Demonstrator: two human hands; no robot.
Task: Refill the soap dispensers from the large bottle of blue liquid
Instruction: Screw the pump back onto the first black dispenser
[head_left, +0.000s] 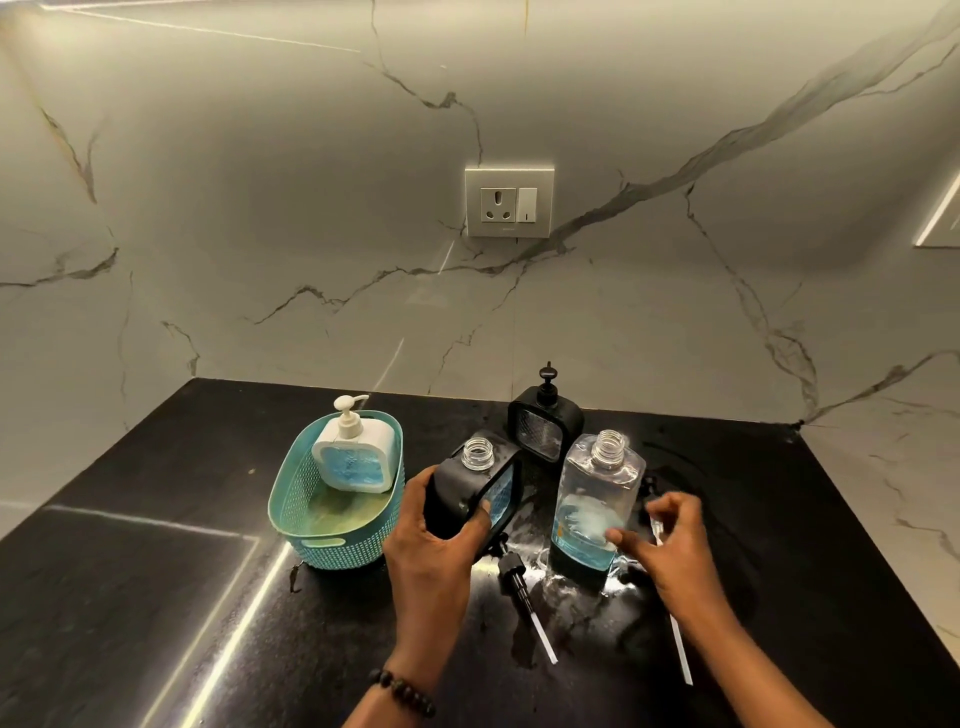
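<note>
No brand, label or legible writing shows on any container; the wall socket (509, 201) at upper centre carries a mark too small to read.

The left hand (441, 540), lower centre, grasps a black-framed soap dispenser (475, 488), tilted, neck uncapped, thumb across its blue-tinted window. The right hand (670, 545), lower right of centre, is loosely curled, fingertips (618, 535) touching the lower side of the large clear bottle (597, 499); whether it grips cannot be told. That bottle stands uncapped on the wet black countertop (156, 597), blue liquid only at its base.

1 black pump head (522, 592) lies between the hands. A 2nd black dispenser (545, 426) stands behind, capped. A white dispenser (356, 457) sits in the teal basket (332, 551) at left centre.
</note>
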